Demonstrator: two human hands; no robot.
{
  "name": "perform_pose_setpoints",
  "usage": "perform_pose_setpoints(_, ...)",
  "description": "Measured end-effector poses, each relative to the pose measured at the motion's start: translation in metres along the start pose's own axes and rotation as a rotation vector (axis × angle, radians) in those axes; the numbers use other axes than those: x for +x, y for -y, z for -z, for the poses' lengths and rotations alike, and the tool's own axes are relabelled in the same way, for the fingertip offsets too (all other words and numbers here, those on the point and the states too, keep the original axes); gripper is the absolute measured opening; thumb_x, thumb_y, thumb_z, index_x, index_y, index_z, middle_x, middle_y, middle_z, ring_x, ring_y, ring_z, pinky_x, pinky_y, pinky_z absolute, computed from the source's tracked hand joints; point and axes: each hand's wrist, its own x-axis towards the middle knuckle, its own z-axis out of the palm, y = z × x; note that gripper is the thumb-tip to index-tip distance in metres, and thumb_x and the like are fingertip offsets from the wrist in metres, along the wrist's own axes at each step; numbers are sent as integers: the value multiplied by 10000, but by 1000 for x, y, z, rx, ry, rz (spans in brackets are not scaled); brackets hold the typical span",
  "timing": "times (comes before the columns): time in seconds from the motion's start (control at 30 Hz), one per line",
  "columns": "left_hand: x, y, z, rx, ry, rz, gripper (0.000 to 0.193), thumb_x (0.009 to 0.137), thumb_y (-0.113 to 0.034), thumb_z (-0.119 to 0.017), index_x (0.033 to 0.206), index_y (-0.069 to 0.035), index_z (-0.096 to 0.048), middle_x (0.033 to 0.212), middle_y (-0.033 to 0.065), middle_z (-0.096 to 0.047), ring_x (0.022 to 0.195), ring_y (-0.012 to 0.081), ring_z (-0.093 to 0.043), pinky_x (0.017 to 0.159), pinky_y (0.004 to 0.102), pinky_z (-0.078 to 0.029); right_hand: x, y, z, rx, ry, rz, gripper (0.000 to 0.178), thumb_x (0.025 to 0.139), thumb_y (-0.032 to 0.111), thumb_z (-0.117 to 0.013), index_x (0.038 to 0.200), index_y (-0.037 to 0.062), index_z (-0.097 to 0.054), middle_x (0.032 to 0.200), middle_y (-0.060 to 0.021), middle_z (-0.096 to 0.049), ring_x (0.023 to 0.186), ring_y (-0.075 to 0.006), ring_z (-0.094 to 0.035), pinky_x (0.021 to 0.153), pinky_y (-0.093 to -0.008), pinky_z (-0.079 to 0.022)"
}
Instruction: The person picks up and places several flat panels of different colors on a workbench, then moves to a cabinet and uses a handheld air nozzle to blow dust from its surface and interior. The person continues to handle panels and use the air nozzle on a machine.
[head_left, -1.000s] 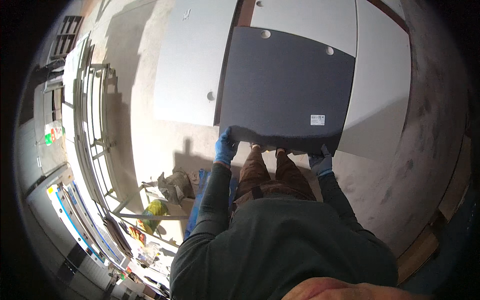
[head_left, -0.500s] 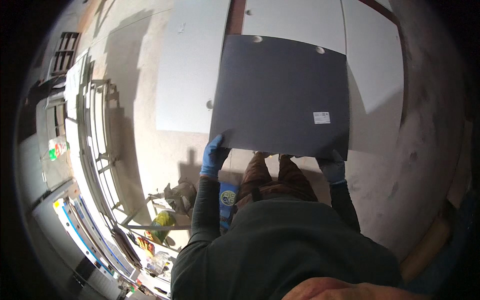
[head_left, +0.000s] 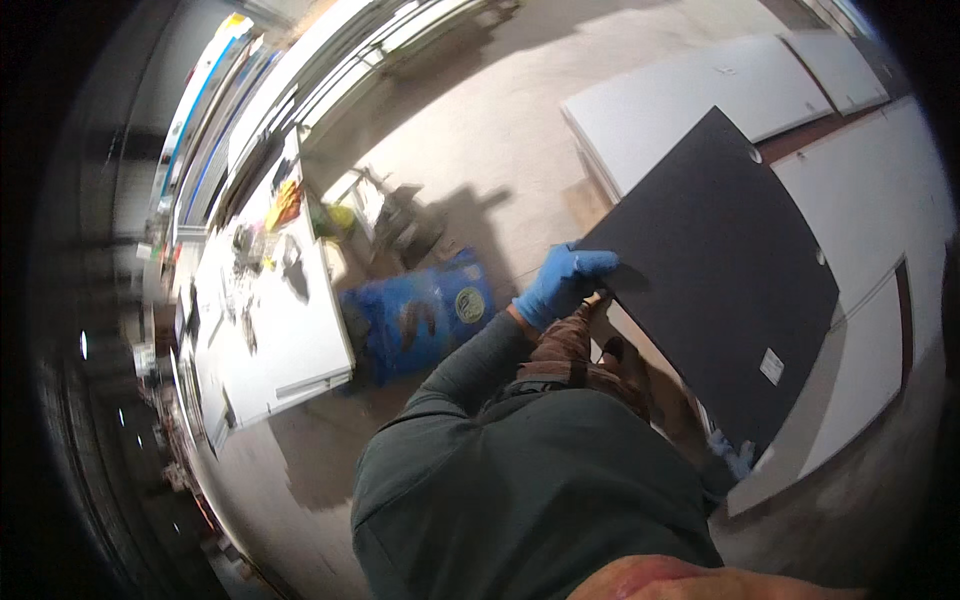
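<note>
Panel [head_left: 725, 280] now slanted in view; hands [head_left: 562, 287] gripping.

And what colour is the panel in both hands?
Dark charcoal grey panel; it shows best in the head view.

A white-topped table [head_left: 285, 358] stood at left, strewn with small clutter [head_left: 243, 290] and an orange item [head_left: 285, 206]; just beside it was a blue object [head_left: 380, 325] bearing a round emblem [head_left: 470, 304], while long pale bars [head_left: 355, 72] ran beyond
</note>
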Motion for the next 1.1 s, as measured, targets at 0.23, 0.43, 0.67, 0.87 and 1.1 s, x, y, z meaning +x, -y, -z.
perform_pose_setpoints(0.23,-248,-31,-6,192,-398,-267,123,944,-1,-592,968,-35,-708,883,47,-680,771,135,-636,660,271,-535,-55,47,-47,-262,158,-68,506,956,138,-640,1420,-6,-497,1403,-148,-570,1266,-294,-534,1104,-469,-429)
perform_pose_setpoints(0.43,-424,-40,-45,563,-856,-436,90,912,19,-621,930,-55,-668,818,22,-610,707,141,-597,638,282,-520,-66,33,-148,-428,503,-329,492,960,137,-625,1418,-3,-512,1401,-149,-579,1265,-300,-557,1107,-478,-447)
perform_pose_setpoints(0.67,-550,-57,-144,-527,-1182,-579,164,933,-55,-615,1054,-52,-725,903,57,-681,813,180,-647,747,319,-544,-93,9,-306,-415,909,-785,480,962,132,-603,1417,-3,-528,1407,-148,-589,1277,-312,-577,1106,-486,-474)
perform_pose_setpoints(0.87,-635,-3,-200,-1046,-1244,-904,289,986,-135,-606,1229,-1,-688,1233,147,-723,1099,292,-713,954,448,-594,-152,-64,-321,-661,1151,-874,312,973,153,-643,1249,7,-640,1204,-93,-668,1121,-226,-630,994,-403,-528)
perform_pose_setpoints(1.1,-600,8,-257,-1052,-1345,-1259,471,992,-78,-592,1452,-4,-528,1455,192,-579,1326,352,-573,1142,523,-463,-151,-127,-369,-716,1471,-1046,185,984,72,-593,1131,1,-679,1114,-84,-695,1018,-189,-654,892,-327,-550)
